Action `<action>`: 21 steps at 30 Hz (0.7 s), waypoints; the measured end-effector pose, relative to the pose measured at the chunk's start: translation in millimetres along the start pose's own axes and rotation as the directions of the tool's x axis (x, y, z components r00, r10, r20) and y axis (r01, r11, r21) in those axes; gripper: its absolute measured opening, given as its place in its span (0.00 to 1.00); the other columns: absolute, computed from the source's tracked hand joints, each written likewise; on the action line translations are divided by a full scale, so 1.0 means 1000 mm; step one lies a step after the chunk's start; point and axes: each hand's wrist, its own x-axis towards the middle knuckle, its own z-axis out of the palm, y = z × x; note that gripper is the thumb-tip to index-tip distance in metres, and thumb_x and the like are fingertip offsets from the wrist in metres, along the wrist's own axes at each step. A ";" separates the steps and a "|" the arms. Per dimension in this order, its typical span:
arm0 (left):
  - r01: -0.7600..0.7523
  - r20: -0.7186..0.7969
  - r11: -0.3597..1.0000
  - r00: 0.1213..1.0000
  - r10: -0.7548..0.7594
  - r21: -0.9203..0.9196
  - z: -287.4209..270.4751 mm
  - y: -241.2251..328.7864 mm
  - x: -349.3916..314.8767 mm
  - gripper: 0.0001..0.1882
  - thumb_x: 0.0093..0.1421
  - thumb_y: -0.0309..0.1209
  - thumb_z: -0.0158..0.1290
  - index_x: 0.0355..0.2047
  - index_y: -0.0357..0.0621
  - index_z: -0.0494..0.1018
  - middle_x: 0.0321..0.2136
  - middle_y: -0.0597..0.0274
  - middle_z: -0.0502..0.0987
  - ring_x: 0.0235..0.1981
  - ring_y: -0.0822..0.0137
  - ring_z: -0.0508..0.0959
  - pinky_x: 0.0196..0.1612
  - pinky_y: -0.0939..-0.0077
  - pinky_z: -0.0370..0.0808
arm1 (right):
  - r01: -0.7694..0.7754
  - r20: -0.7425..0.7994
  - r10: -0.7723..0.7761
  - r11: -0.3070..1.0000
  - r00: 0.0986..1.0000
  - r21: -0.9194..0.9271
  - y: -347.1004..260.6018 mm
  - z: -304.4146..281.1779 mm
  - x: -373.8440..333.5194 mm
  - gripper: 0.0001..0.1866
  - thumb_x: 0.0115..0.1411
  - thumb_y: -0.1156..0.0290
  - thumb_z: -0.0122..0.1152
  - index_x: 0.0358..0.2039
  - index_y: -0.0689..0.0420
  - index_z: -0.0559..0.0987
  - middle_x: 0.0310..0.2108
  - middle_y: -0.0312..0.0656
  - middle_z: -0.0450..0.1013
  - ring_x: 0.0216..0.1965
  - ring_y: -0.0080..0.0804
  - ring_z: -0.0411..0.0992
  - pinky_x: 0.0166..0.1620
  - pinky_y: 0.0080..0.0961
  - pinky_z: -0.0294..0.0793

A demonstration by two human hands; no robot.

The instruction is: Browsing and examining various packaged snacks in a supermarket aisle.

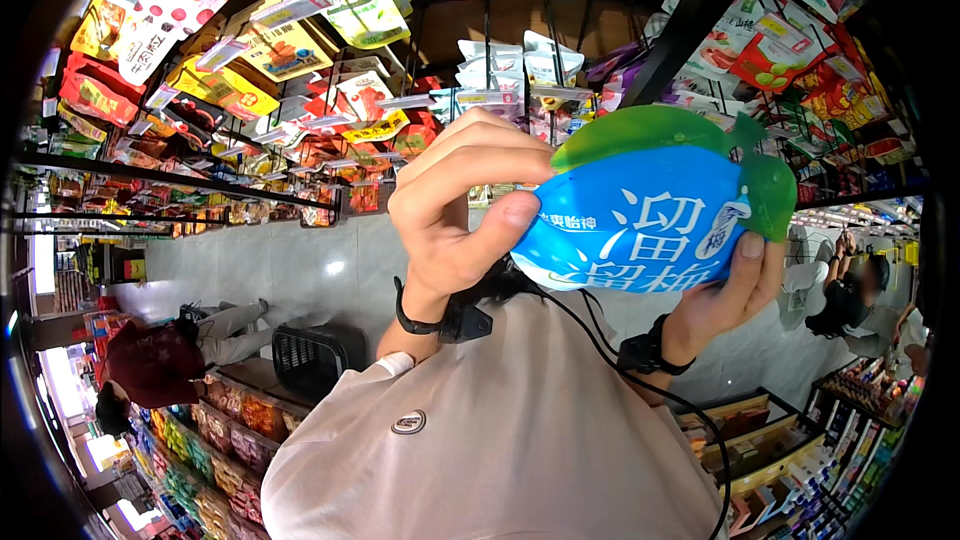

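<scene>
A blue and green snack pouch (640, 210) with large white lettering is held up in front of my chest, tilted. At its left end my left hand (465, 200) pinches the edge between thumb and fingers. My right hand (735, 295) grips the lower right corner, thumb on the front and the other fingers partly hidden behind. Both wrists wear black bands. Behind the pouch hang racks of packaged snacks, among them a white and green pouch (365, 5) and a yellow packet (285, 50).
A black shopping basket (318, 358) sits on the grey tiled floor (230, 265) at left, near a person in a dark red top (150, 365). Other people (850, 295) are at right. A dark metal post (690, 15) divides the racks. A black cable (690, 405) crosses my shirt.
</scene>
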 end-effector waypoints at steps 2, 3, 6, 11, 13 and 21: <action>0.012 -0.004 1.000 1.000 -0.012 0.009 -0.001 -0.001 -0.002 0.12 0.61 0.31 0.62 0.38 0.32 0.81 0.34 0.50 0.83 0.35 0.57 0.80 0.41 0.65 0.75 | -0.001 -0.028 0.001 1.000 1.000 0.007 0.004 0.001 -0.002 0.21 0.70 0.67 0.53 0.53 0.74 0.77 0.46 0.46 0.79 0.43 0.25 0.73 0.47 0.20 0.70; 0.015 -0.001 1.000 1.000 -0.015 -0.021 -0.001 -0.002 -0.003 0.12 0.61 0.30 0.62 0.38 0.32 0.80 0.34 0.49 0.83 0.35 0.57 0.80 0.41 0.65 0.75 | -0.001 -0.010 0.001 1.000 1.000 0.017 0.004 0.000 -0.001 0.21 0.70 0.67 0.53 0.54 0.74 0.77 0.46 0.46 0.79 0.44 0.25 0.73 0.47 0.20 0.70; 0.016 0.000 0.997 1.000 -0.016 -0.070 0.001 -0.003 -0.001 0.12 0.60 0.30 0.61 0.38 0.32 0.80 0.35 0.49 0.83 0.35 0.57 0.80 0.42 0.65 0.74 | -0.005 -0.008 0.005 1.000 1.000 0.021 0.001 0.002 0.000 0.21 0.70 0.67 0.54 0.54 0.73 0.78 0.46 0.46 0.79 0.44 0.24 0.73 0.47 0.20 0.70; 0.040 0.016 0.992 0.999 -0.038 -0.119 0.001 -0.003 -0.003 0.12 0.60 0.30 0.61 0.38 0.31 0.79 0.35 0.49 0.83 0.35 0.58 0.80 0.43 0.65 0.74 | -0.027 -0.026 0.028 0.999 0.999 0.031 0.001 0.002 0.000 0.21 0.71 0.67 0.54 0.54 0.73 0.78 0.44 0.44 0.80 0.42 0.23 0.73 0.46 0.20 0.69; 0.093 -0.003 0.984 0.995 -0.095 -0.154 0.002 0.000 -0.006 0.12 0.60 0.30 0.61 0.39 0.31 0.78 0.35 0.50 0.83 0.35 0.59 0.80 0.44 0.64 0.73 | -0.109 0.040 0.109 0.994 0.993 0.015 -0.002 -0.001 0.001 0.21 0.71 0.67 0.54 0.54 0.73 0.78 0.43 0.43 0.79 0.41 0.21 0.72 0.45 0.18 0.68; 0.138 -0.008 0.959 0.990 -0.144 -0.247 0.004 0.003 -0.009 0.14 0.62 0.31 0.62 0.41 0.31 0.77 0.36 0.53 0.82 0.35 0.63 0.78 0.45 0.65 0.72 | -0.120 0.013 0.119 0.992 0.993 0.035 -0.003 0.004 0.001 0.21 0.71 0.67 0.54 0.54 0.72 0.78 0.41 0.41 0.79 0.39 0.20 0.70 0.44 0.17 0.67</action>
